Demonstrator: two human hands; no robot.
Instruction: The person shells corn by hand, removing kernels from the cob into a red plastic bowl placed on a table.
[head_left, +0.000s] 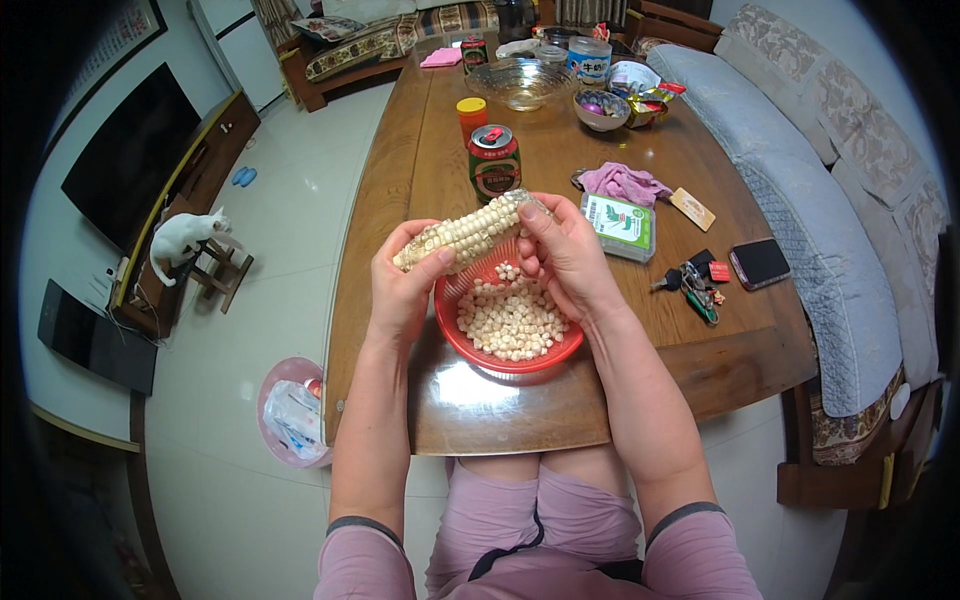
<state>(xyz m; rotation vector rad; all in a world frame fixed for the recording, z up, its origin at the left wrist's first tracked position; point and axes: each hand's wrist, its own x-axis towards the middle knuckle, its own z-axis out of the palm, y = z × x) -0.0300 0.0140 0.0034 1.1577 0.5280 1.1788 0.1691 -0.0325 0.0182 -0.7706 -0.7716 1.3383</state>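
Note:
A dried white ear of corn is held slantwise between my hands, over a red plastic basket. My left hand grips its lower left end, thumb along the kernels. Around the upper right end, where some bare cob shows, my right hand has its thumb on top and fingers curled beneath. Loose white corn kernels lie in the basket, which stands near the table's front edge. Just beyond the corn stands a green and red drink can.
Right of my hands are a clear plastic box, a pink cloth, keys and a phone on the wooden table. Farther back are a glass bowl and a yellow-lidded container. A pink bin stands left.

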